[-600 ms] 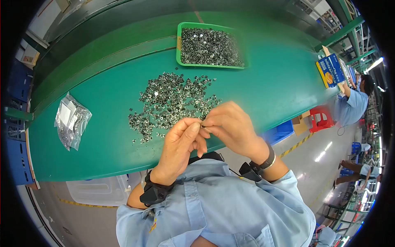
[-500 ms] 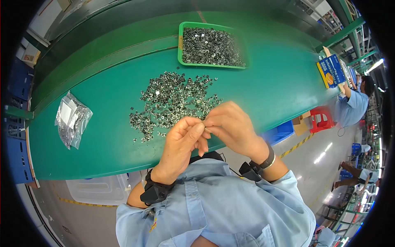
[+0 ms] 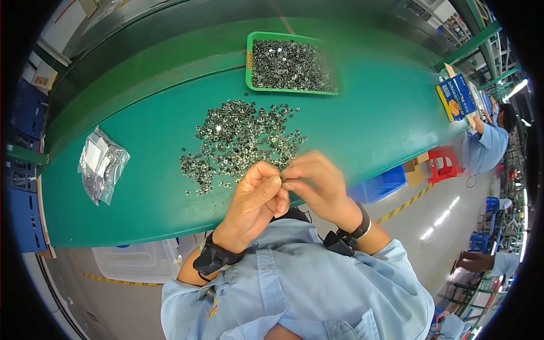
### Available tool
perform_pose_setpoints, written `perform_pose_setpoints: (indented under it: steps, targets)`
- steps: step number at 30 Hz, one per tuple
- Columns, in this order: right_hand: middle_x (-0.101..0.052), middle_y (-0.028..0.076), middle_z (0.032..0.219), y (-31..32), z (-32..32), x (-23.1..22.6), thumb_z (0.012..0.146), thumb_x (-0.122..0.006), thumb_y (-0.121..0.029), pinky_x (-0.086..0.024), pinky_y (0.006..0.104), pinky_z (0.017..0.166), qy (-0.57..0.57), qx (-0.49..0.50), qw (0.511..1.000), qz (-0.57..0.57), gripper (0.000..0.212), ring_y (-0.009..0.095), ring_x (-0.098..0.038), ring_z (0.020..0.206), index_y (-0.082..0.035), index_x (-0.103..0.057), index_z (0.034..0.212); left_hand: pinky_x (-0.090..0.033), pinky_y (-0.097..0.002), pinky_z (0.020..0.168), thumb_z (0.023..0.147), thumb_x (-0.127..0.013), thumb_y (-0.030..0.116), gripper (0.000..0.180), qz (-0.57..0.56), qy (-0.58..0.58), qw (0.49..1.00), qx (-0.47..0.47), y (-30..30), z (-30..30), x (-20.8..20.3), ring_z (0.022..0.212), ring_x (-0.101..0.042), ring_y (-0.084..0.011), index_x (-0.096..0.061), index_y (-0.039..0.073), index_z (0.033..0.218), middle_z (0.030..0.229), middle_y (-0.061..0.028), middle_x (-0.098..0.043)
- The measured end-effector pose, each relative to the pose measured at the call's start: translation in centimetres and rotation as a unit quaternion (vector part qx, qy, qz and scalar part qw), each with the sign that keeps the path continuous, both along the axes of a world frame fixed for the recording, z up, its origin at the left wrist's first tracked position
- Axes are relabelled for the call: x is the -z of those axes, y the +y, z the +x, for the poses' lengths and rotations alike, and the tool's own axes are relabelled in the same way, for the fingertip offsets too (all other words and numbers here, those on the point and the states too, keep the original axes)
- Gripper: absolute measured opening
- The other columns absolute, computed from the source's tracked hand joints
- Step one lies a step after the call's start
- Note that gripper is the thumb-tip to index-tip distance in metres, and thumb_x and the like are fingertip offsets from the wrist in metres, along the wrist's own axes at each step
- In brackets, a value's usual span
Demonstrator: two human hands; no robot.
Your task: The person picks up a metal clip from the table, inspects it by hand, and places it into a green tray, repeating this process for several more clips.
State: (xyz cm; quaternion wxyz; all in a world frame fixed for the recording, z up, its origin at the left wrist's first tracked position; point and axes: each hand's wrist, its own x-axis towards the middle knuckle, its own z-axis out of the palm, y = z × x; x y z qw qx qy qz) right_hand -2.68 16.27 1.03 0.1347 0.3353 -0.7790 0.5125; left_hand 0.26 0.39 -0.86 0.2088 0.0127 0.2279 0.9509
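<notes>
The right grip [image 3: 317,184] has shifted slightly, lower and nearer the person's body than half a second ago, and its wrist has drawn inward a little; the left grip [image 3: 247,203] has barely moved. Both are bare hands, meeting fingertip to fingertip over the near side of a green desk [image 3: 150,144].

A tiny dark part [image 3: 283,178] sits right at the meeting point, mostly hidden by the fingers, so its exact shape cannot be told. The left grip is closed on it, thumb pressed against forefinger, the other fingers curled loosely below. The right grip is closed on it too, thumb and forefinger pinched together from the other side.

Just beyond the hands, a loose pile [image 3: 232,139] of small shiny metal pieces spreads over the desk, apart from the part being held. Farther back stands a green tray [image 3: 294,91] full of similar pieces. At left lies a clear bag [image 3: 102,164] of metal bits with a white label. At the far right is a blue and yellow box [image 3: 456,97].
</notes>
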Motion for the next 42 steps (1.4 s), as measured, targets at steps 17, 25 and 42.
perform_pose_setpoints:
  steps: [17,25,42]
  targets:
    - [-0.061,0.007,0.085,0.5,-0.2,0.7,0.073,-0.069,0.001,-0.047,0.0315,0.064,0.04,0.012,0.999,-0.005,0.02,0.023,-0.059,0.076,-0.005,-0.059,0.089,-0.038,-0.0269,0.046,0.095,-0.048,0.024,0.017,-0.102,-0.021,0.995,-0.014,0.4,0.1,-1.3,0.054,-0.05,-0.0135,-0.048,0.007,0.093,0.074,-0.0049,-0.056]
    - [-0.061,0.008,0.084,0.4,-0.2,0.5,0.073,-0.067,0.003,-0.048,0.0319,0.064,0.016,-0.031,0.999,-0.032,0.02,0.024,-0.059,0.074,-0.005,-0.06,0.089,-0.037,-0.0281,0.049,0.094,-0.05,0.023,0.016,0.05,-0.024,0.998,0.039,0.4,0.1,0.2,0.055,-0.05,-0.0154,-0.05,0.007,0.094,0.076,-0.0082,-0.059]
    - [-0.06,0.008,0.077,0.6,-0.7,0.7,0.072,-0.068,0.001,-0.048,0.0305,0.057,0.045,-0.045,0.998,-0.022,0.017,0.022,-0.06,0.068,-0.004,-0.059,0.085,-0.041,-0.0293,0.047,0.093,-0.052,0.025,0.021,-0.148,0.013,0.989,0.016,0.0,-0.2,-1.0,0.051,-0.05,-0.0169,-0.046,0.005,0.092,0.068,-0.0059,-0.053]
